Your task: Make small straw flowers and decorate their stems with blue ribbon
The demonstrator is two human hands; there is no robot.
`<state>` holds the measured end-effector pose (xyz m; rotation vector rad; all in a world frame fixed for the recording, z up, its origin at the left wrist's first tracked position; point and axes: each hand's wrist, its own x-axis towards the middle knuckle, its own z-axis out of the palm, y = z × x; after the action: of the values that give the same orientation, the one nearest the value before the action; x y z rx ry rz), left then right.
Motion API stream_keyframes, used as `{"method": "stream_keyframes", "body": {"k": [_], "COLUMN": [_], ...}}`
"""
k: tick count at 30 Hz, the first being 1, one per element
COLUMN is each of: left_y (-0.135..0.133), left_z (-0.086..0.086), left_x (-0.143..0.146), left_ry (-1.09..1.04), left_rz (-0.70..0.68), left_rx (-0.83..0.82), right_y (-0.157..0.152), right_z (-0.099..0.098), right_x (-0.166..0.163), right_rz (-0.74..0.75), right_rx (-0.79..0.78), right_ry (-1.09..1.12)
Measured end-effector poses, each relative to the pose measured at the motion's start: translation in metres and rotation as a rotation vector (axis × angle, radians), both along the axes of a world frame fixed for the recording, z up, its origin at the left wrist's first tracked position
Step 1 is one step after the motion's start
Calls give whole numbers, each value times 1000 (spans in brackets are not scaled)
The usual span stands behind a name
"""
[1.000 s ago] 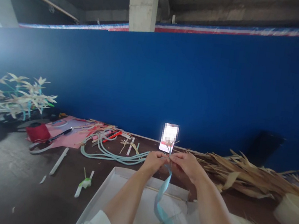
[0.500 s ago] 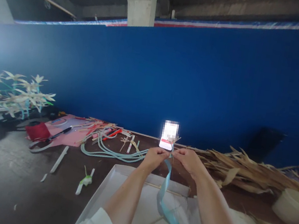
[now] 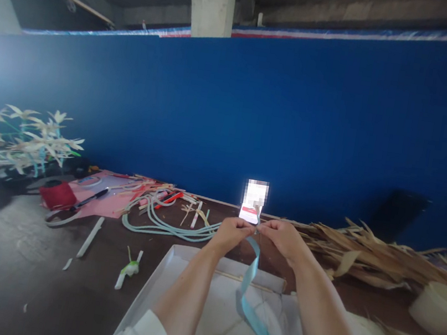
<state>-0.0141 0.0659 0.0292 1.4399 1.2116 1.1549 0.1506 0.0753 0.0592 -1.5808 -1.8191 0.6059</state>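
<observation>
My left hand (image 3: 232, 235) and my right hand (image 3: 281, 237) meet with pinched fingers above the far edge of a shallow white box (image 3: 180, 270). Between the fingertips is a thin stem partly wrapped in light blue ribbon. From the left fingers a loose end of the light blue ribbon (image 3: 249, 278) hangs down in a curl over the box. The upper tip of the stem overlaps a phone (image 3: 249, 214) with a lit screen, standing just behind the hands. Fine detail at the fingertips is too small to make out.
Left of the hands lie pale blue cords (image 3: 163, 231), a red cutter (image 3: 168, 201) and pink paper (image 3: 96, 203). White artificial flowers (image 3: 26, 138) stand far left. Dried husks (image 3: 365, 256) and a white tub (image 3: 440, 309) are at right. A blue partition (image 3: 231, 118) rises behind.
Both hands keep their pinch in nearly the same place. The stem's tip has turned a little, and the hanging ribbon has swung slightly.
</observation>
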Motion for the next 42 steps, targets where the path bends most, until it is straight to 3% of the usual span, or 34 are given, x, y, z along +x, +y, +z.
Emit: {"method": "stream_keyframes", "body": {"k": [13,32,42], "left_y": [-8,-6,-11], "left_z": [19,22,30], "left_x": [-6,-4,-3], "left_ry": [82,196,203], "left_rz": [-64,-8,5], "left_rx": [13,188,183], "right_y": [-2,-4,-3], "right_z": [3,8,6], "right_x": [-2,-2,-3], "right_rz": [17,49,0], "right_rx": [-31,-12,54], "right_ry": [75,71,64]}}
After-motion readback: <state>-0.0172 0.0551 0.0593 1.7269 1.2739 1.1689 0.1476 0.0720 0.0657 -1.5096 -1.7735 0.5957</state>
